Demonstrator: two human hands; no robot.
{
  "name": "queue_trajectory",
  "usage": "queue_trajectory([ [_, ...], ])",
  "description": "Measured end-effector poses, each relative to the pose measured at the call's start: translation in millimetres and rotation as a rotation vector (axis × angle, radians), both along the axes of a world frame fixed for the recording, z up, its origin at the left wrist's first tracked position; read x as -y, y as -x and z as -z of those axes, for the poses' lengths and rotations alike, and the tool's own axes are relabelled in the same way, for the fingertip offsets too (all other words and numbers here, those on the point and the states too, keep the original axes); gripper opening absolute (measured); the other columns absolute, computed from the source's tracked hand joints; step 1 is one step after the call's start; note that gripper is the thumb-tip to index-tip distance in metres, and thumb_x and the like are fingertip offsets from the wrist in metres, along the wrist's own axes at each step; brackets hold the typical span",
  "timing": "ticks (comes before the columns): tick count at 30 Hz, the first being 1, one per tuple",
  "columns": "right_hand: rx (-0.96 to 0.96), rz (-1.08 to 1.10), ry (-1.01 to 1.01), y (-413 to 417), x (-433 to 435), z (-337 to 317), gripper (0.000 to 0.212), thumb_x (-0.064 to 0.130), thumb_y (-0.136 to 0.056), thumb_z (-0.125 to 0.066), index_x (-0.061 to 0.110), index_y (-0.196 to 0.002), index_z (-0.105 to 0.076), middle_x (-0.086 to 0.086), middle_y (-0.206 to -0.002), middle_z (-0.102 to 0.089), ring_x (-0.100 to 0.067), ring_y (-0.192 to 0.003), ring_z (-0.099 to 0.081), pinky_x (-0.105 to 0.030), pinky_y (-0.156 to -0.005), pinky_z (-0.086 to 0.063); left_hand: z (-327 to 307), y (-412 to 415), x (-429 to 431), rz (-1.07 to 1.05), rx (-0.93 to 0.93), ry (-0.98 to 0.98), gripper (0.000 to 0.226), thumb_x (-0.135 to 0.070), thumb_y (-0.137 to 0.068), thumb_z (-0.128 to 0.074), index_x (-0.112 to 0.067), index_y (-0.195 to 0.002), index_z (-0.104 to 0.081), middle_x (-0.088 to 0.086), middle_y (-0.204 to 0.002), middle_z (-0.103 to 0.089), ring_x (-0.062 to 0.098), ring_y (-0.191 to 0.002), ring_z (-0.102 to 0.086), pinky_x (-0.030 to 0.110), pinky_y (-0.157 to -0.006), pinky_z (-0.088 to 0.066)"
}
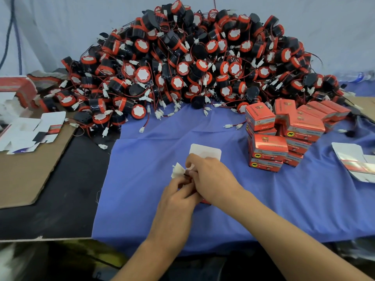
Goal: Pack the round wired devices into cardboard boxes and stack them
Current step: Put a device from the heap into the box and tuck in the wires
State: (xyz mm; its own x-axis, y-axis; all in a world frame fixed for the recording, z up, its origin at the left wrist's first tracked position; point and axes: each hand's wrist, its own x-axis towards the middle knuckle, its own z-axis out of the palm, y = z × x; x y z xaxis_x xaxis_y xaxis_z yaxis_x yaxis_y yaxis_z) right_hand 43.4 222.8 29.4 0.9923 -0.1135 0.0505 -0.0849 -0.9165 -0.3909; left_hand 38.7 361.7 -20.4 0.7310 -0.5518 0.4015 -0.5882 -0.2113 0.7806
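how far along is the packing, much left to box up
Early on. Done: a small stack of closed red boxes on the right of the blue cloth. In hand: the left hand and right hand grip one open box, white flap up, a white connector sticking out. Left: the big pile of round devices at the back, and flat cartons on the left, not yet folded.

Matt blue cloth (263,199) at centre — glossy red cardboard boxes (267,148) at right; lower left, rough brown cardboard sheet (26,175); plastic devices (182,63) above.
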Motion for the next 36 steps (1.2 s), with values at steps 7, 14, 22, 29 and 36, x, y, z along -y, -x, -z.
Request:
queue_trajectory([
  [7, -0.059, -0.167, 0.040, 12, 5, 5, 0.027, 0.018, -0.101, -0.038, 0.022, -0.109, -0.063, 0.003, -0.102, -0.068, -0.021, -0.103, -0.043, -0.036, -0.093, -0.043, 22, 4, -11, -0.277, 0.350, -0.009, 0.017, 0.001, -0.084, -0.069, -0.009, -0.093, -0.079, 0.000, -0.107, -0.072, 0.010, -0.109, -0.056, 0.012, -0.101, -0.041],
  [14, 0.020, -0.264, 0.150, 22, 6, 17, 0.032, 0.032, -0.104, -0.036, 0.028, -0.114, -0.066, 0.013, -0.120, -0.058, -0.020, -0.105, -0.038, -0.033, -0.102, -0.034, 6, -8, -27, -0.408, 0.180, -0.026, 0.018, -0.016, -0.092, -0.078, -0.025, -0.105, -0.069, -0.017, -0.108, -0.059, 0.007, -0.102, -0.053, 0.011, -0.092, -0.039],
  [22, 0.158, -0.264, 0.046, 28, 11, 20, 0.025, 0.024, -0.100, -0.050, 0.020, -0.110, -0.073, 0.000, -0.108, -0.052, -0.024, -0.100, -0.048, -0.034, -0.089, -0.043, -13, -19, -28, -0.334, 0.348, -0.340, 0.005, -0.017, -0.090, -0.078, -0.017, -0.094, -0.076, -0.002, -0.116, -0.059, 0.019, -0.108, -0.053, 0.038, -0.071, -0.056],
  [29, 0.216, -0.163, -0.210, 32, 19, 25, 0.027, 0.020, -0.098, -0.059, 0.030, -0.123, -0.062, 0.017, -0.115, -0.064, -0.008, -0.107, -0.057, -0.031, -0.089, -0.051, -26, -22, -13, -0.290, 0.478, -0.602, 0.012, -0.013, -0.084, -0.078, -0.015, -0.076, -0.070, 0.002, -0.088, -0.059, 0.029, -0.084, -0.058, 0.036, -0.052, -0.042],
  [36, 0.658, 0.388, -0.610, 51, 14, 42, 0.017, 0.028, -0.102, -0.057, 0.037, -0.113, -0.066, 0.016, -0.118, -0.059, -0.008, -0.117, -0.057, -0.025, -0.099, -0.046, -28, -19, -12, -0.221, 0.259, -0.581, 0.031, -0.029, -0.103, -0.042, -0.018, -0.092, -0.069, -0.007, -0.116, -0.048, 0.018, -0.111, -0.047, 0.034, -0.078, -0.052],
])
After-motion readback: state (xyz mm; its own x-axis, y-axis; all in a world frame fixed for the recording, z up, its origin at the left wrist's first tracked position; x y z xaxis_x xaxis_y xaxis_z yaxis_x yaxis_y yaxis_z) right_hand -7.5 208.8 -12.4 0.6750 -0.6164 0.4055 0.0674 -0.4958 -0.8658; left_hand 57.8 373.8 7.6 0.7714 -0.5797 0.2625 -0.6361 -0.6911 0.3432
